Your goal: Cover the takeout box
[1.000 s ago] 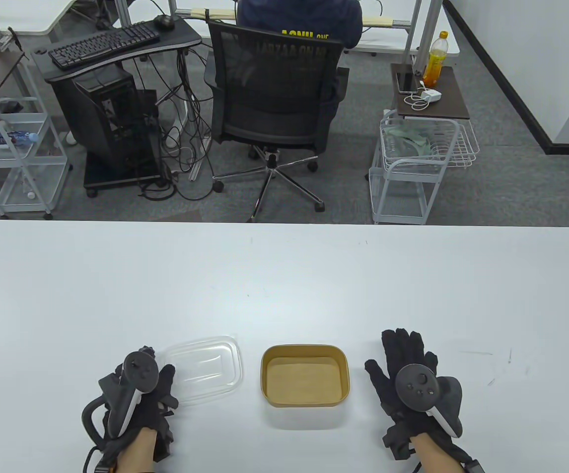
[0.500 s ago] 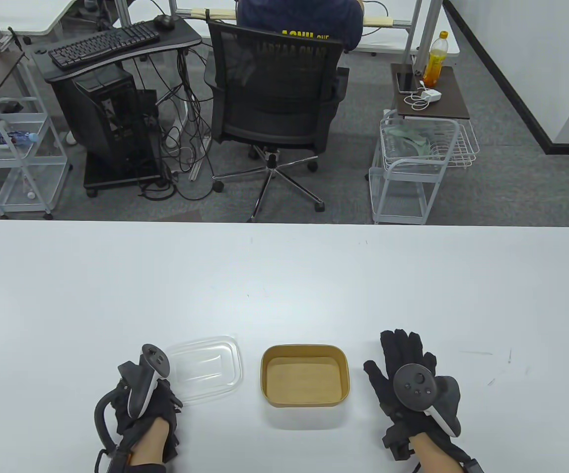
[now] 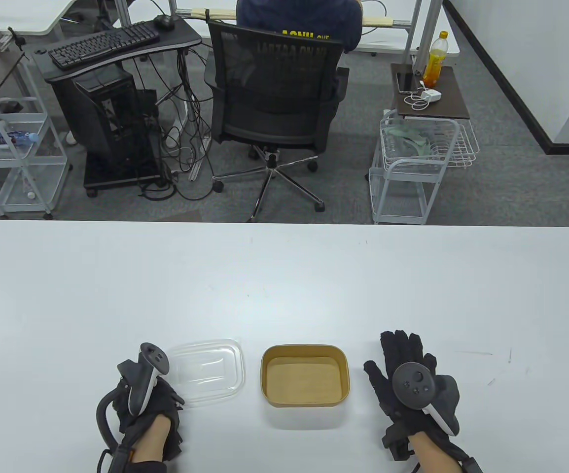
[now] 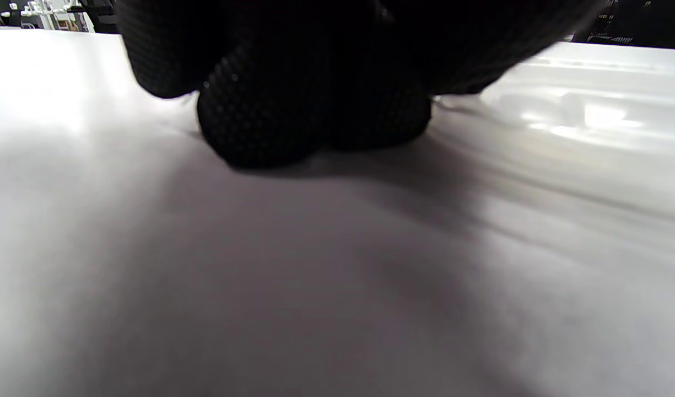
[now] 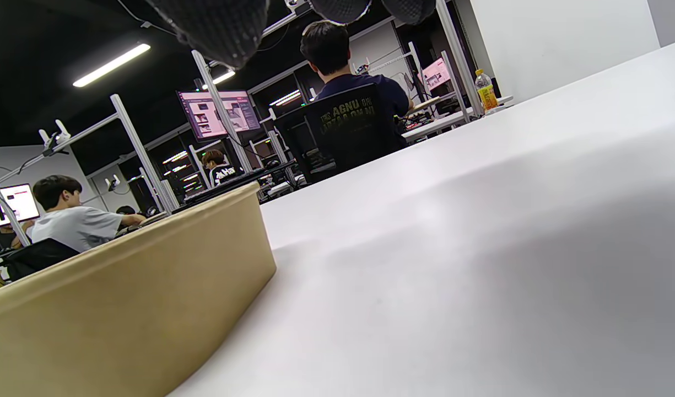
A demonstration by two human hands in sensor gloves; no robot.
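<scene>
Beside empty brown takeout box (image 3: 305, 376): clear lid (image 3: 206, 370), left hand (image 3: 149, 409) fingers gripping; right hand (image 3: 415, 387) spread flat.

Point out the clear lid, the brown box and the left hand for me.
clear lid (image 3: 209, 372), table view, middle of its flat panel.
brown box (image 3: 305, 378), table view, its inner floor.
left hand (image 3: 152, 406), table view, back of the glove, at the lid's near-left corner.
</scene>
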